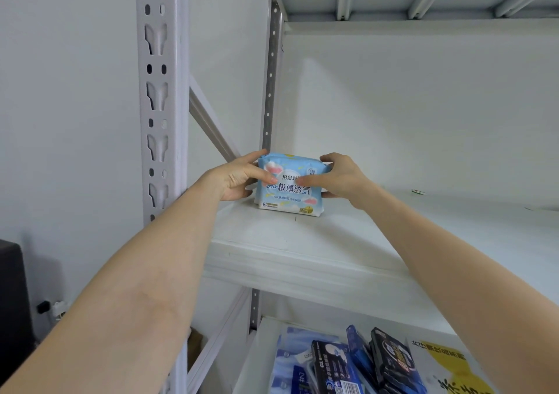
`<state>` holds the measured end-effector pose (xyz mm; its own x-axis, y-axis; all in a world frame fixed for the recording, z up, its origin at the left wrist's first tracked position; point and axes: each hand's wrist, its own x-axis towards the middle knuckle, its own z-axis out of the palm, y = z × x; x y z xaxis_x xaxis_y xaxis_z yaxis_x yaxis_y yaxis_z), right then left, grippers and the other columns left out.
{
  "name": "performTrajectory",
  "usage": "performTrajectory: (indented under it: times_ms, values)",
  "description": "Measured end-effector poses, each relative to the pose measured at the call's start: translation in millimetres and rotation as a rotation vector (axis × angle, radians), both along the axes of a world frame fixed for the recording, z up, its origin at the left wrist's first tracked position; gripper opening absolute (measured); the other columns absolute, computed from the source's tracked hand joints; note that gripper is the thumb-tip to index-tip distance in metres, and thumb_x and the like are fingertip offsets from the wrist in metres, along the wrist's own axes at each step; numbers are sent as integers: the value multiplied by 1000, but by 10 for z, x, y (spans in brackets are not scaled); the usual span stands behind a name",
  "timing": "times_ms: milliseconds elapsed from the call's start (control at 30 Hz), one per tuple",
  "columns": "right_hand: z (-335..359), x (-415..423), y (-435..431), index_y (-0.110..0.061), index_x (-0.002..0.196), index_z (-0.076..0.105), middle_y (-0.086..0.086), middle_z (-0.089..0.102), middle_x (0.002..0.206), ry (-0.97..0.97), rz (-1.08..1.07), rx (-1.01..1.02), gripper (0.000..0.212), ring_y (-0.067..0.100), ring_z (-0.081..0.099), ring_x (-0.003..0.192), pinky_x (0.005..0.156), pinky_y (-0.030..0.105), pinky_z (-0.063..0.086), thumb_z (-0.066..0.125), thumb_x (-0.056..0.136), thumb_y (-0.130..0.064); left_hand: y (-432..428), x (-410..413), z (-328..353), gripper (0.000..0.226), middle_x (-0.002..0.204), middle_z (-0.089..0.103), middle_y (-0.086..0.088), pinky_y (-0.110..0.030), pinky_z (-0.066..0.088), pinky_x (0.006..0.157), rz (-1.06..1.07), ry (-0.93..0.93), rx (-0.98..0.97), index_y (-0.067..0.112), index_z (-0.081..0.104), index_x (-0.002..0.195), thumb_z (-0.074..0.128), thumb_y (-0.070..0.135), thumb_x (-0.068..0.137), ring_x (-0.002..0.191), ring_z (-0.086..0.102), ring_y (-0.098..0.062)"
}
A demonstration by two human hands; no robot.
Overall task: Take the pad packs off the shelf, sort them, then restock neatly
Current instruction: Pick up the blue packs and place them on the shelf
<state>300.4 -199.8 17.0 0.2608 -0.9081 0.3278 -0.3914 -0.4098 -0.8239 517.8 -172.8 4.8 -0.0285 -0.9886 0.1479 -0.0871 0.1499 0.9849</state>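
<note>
Pad pack (287,195) upright on white shelf (302,242), left grip (239,179) and right grip (344,179) both clasping its sides

The pad pack (289,186) stands on the upper shelf (302,242) (far left corner), other packs (363,363) below.

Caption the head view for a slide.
Left hand and right hand hold a light blue pad pack upright on the white shelf.

My left hand (239,179): gripped the pad pack (290,195), arm stretched forward.
My right hand (343,179): gripped its opposite side.
</note>
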Motion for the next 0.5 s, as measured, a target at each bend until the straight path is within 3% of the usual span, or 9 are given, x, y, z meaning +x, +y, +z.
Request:
performTrajectory:
  times_ms: [67, 133, 200, 300, 500]
  values:
    - [-7, -9, 21, -11, 146, 35, 5, 52, 128, 39, -30, -36, 101, 22, 63, 107, 81, 37, 59, 91, 64, -32, 20, -10, -10, 90, 133, 58, 5, -31, 38, 95, 32, -21, -5, 31, 30, 149, 71, -6, 77, 116, 55, -12]
    - [-15, -25, 47, -12, 147, 33, 5, 51, 132, 80, -58, -78, 102, 23, 59, 115, 91, 40, 55, 89, 65, -37, 49, -14, -19, 94, 136, 56, 8, -38, 20, 110, 60, -43, -19, 31, 27, 151, 73, -3, 76, 131, 44, -15]
    - [-21, -40, 94, -13, 147, 33, 5, 51, 133, 99, -77, -121, 100, 23, 55, 119, 97, 36, 49, 88, 67, -39, 98, -22, -28, 98, 133, 56, 13, -35, 17, 105, 94, -57, -50, 30, 25, 152, 78, 2, 74, 136, 37, -14]
    - [-33, -59, 219, -15, 148, 32, 8, 51, 136, 183, -122, -224, 95, 25, 52, 121, 91, 30, 42, 84, 72, -41, 208, -54, -36, 104, 155, 34, 3, -32, 21, 104, 174, -123, -137, 30, 24, 152, 86, 23, 69, 143, 29, -15]
    - [-127, -156, 630, -18, 150, 26, 8, 45, 146, 435, -299, -468, 83, 30, 43, 132, 103, 46, 37, 67, 85, -47, 590, -128, -77, 91, 159, 26, 8, -25, 27, 102, 349, -446, -349, 34, 26, 151, 73, 57, 76, 143, 27, -14]
